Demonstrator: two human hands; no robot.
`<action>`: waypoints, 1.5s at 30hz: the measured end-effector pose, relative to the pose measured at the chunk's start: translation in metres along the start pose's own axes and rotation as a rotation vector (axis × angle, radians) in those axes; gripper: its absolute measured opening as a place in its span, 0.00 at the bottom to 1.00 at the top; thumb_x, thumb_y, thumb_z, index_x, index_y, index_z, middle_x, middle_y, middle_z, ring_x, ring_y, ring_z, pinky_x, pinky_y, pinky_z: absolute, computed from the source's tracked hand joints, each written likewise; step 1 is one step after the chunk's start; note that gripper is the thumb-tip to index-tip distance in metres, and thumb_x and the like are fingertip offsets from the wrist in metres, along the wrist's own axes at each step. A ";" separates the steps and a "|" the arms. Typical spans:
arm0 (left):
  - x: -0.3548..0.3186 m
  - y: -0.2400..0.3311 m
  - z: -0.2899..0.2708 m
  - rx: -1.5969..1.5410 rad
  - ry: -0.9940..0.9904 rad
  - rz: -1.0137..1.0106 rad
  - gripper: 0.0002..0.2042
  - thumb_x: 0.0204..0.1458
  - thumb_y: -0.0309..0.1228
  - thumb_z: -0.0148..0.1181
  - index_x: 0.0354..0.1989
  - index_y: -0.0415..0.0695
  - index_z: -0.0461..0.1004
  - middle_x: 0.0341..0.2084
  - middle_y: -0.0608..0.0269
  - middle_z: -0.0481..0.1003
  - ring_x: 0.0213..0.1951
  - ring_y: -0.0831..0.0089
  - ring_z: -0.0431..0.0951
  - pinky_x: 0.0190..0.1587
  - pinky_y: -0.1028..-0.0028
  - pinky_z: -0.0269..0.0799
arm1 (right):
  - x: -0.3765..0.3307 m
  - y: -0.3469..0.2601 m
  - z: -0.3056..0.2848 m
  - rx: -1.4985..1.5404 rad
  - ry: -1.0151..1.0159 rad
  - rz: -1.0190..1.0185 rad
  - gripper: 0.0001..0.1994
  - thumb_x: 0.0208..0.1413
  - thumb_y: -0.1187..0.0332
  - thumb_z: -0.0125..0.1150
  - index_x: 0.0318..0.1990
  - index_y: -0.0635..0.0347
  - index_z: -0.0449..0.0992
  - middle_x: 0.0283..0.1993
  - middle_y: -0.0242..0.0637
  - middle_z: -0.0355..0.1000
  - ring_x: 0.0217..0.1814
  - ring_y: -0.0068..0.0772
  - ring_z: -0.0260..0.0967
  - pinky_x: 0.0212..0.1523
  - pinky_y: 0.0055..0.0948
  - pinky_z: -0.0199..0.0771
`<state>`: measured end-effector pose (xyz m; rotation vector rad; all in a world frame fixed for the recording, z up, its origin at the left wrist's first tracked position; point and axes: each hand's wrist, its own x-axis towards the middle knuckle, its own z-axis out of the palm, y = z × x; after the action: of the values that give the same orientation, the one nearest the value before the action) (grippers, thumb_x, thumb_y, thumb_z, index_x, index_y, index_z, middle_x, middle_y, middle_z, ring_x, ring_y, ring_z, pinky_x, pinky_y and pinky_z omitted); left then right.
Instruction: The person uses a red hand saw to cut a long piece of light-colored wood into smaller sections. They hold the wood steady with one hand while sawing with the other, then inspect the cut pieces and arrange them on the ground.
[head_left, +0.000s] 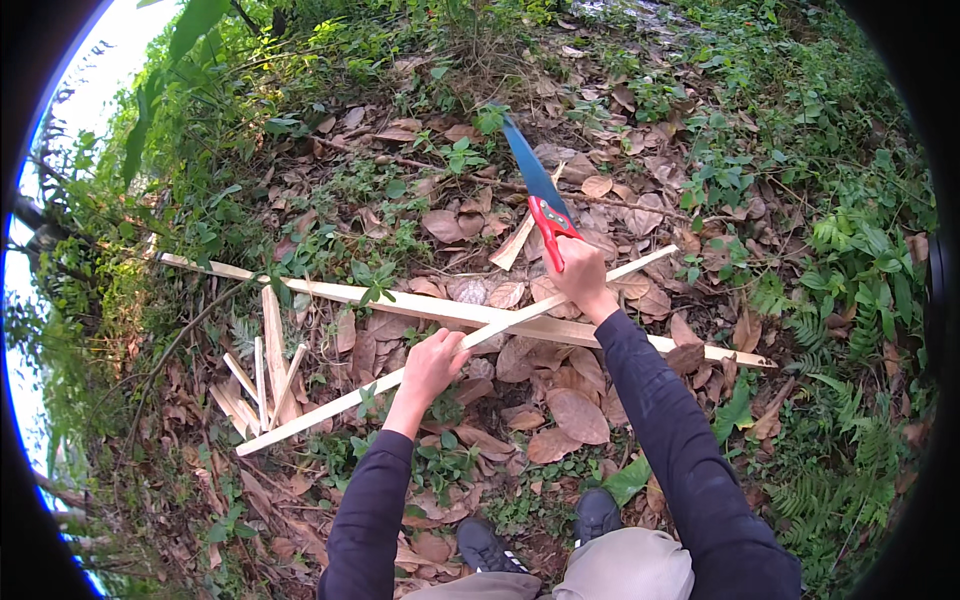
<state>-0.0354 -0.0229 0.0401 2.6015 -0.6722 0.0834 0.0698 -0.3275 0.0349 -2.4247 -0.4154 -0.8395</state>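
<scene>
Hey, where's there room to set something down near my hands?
The leafy patch between your left hand and dark right sleeve, above the black shoes, holds no wood. It's crowded at left, where short pale wooden pieces bunch beside the long pale wooden stick.

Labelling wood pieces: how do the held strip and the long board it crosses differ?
The wooden strip is in the left hand; the long board is in neither hand. The strip looks narrower than the board. In view, the strip rises rightward; the board slopes down rightward. Both are pale wood.
</scene>
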 end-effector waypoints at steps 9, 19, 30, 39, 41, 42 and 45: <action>0.009 -0.008 0.027 -0.023 -0.119 -0.157 0.21 0.66 0.50 0.49 0.31 0.44 0.71 0.19 0.50 0.76 0.26 0.48 0.79 0.29 0.53 0.73 | -0.019 0.000 0.044 -0.035 0.028 -0.058 0.08 0.51 0.68 0.66 0.27 0.59 0.72 0.24 0.40 0.72 0.29 0.43 0.74 0.32 0.39 0.75; 0.015 -0.019 0.033 -0.110 -0.211 -0.232 0.21 0.69 0.43 0.42 0.28 0.43 0.72 0.19 0.43 0.73 0.26 0.42 0.77 0.32 0.47 0.69 | -0.023 0.006 0.060 0.139 0.000 0.011 0.08 0.53 0.71 0.67 0.26 0.61 0.74 0.22 0.43 0.71 0.25 0.47 0.73 0.27 0.41 0.72; 0.011 -0.021 0.036 -0.113 -0.181 -0.217 0.23 0.62 0.53 0.53 0.28 0.44 0.75 0.19 0.49 0.77 0.27 0.47 0.80 0.31 0.53 0.74 | -0.023 0.003 0.061 0.117 -0.017 0.044 0.12 0.57 0.67 0.66 0.24 0.60 0.73 0.22 0.43 0.72 0.25 0.47 0.73 0.27 0.41 0.72; 0.007 0.011 0.003 0.168 -0.354 -0.325 0.40 0.50 0.74 0.50 0.27 0.39 0.77 0.19 0.46 0.79 0.25 0.51 0.82 0.30 0.58 0.78 | -0.016 -0.011 0.041 0.028 0.033 -0.013 0.11 0.56 0.67 0.66 0.25 0.59 0.72 0.24 0.42 0.73 0.29 0.45 0.75 0.31 0.41 0.75; -0.006 0.006 -0.002 0.171 -0.302 -0.316 0.43 0.48 0.76 0.48 0.27 0.38 0.77 0.18 0.47 0.79 0.24 0.51 0.82 0.29 0.57 0.77 | -0.015 -0.025 0.036 0.065 -0.024 0.012 0.10 0.57 0.67 0.66 0.28 0.61 0.75 0.25 0.45 0.74 0.29 0.49 0.75 0.30 0.42 0.74; -0.002 0.010 0.000 0.161 -0.273 -0.312 0.42 0.49 0.76 0.49 0.26 0.38 0.77 0.18 0.47 0.78 0.24 0.51 0.82 0.29 0.57 0.77 | -0.015 -0.022 0.029 0.037 -0.014 0.013 0.11 0.57 0.67 0.66 0.27 0.61 0.74 0.25 0.44 0.73 0.28 0.48 0.75 0.30 0.42 0.74; 0.003 0.026 -0.001 0.137 -0.268 -0.327 0.40 0.50 0.74 0.50 0.25 0.39 0.77 0.18 0.47 0.78 0.25 0.51 0.82 0.30 0.57 0.77 | -0.010 -0.011 0.030 0.065 0.027 -0.029 0.13 0.58 0.66 0.66 0.25 0.60 0.72 0.23 0.43 0.72 0.27 0.47 0.74 0.30 0.42 0.74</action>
<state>-0.0450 -0.0443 0.0523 2.8469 -0.3272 -0.3376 0.0713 -0.3021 0.0131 -2.3505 -0.4610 -0.8577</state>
